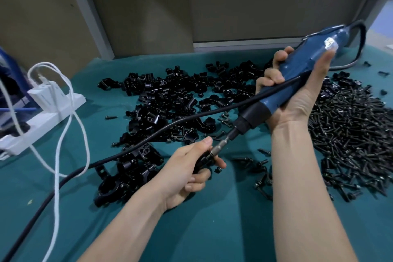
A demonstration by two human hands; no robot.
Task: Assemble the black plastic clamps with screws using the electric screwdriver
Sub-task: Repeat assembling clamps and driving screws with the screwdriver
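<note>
Your right hand (302,95) wraps electric screwdriver (297,66), axis slanting upper-right down to lower-left. Bit (219,147) meets clamp (202,160), gripped in your left hand (185,176) just below. Keep line straight.

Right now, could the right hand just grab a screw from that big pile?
Probably not at once: the right hand grips the blue screwdriver. The screw pile lies just beside it with nothing between, so only the full grip hinders.
</note>
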